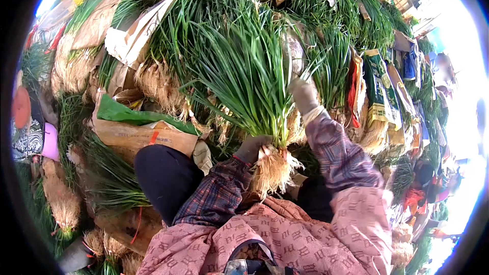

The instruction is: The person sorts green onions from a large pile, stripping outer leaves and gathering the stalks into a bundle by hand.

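Observation:
A large bunch of green onions (249, 79) stands upright in front of me, leaves fanned out at the top and pale stringy roots at the bottom. My left hand (252, 148), in a greyish glove, is closed around its lower stems, just above the roots. On the right side of the bunch, my gloved right hand (304, 95) is raised beside the leaves. Motion blurs its fingers, so I cannot see whether they touch the leaves or hold anything.
Piled bunches of green onions (158, 84) surround me, with brown paper sheets (147, 135) among them. Printed green sacking (379, 84) lies at the right. My bent knee (165, 181) is close to my left arm. A person in a pink garment (50, 141) is at the far left.

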`<state>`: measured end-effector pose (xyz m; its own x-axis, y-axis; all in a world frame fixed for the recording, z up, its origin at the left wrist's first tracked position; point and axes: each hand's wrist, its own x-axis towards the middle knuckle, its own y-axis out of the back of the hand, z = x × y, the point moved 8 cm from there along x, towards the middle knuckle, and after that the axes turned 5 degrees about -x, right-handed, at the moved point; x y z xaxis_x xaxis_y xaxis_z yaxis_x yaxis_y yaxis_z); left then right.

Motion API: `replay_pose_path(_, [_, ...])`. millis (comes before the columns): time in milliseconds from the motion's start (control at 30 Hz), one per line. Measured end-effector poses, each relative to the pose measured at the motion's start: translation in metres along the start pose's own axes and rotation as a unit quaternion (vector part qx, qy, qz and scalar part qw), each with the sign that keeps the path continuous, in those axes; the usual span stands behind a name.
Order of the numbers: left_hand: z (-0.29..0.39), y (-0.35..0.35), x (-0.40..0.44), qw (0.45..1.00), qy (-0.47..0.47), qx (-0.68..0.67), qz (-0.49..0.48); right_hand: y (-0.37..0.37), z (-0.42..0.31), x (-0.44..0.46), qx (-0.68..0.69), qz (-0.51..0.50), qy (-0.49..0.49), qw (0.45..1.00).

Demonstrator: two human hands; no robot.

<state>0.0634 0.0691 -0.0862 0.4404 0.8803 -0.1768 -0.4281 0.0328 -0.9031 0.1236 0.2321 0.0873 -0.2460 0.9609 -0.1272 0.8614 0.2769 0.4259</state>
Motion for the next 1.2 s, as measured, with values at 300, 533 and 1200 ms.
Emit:
replay_pose_path(300, [0.011,-0.031,-0.013,0.996,0.002,-0.086,-0.028,0.161,0.041,-0.089,-0.594,-0.202,0.121,0.770])
replay_pose_path(533, [0.039,-0.076,-0.024,0.993,-0.082,-0.024,-0.081,0.151,0.010,-0.153,-0.520,-0.066,-0.029,0.851])
replay_pose_path(1200, [0.150,-0.225,-0.044,0.946,-0.221,0.228,-0.070,-0.017,-0.021,-0.151,0.298,-0.044,0.101,0.948])
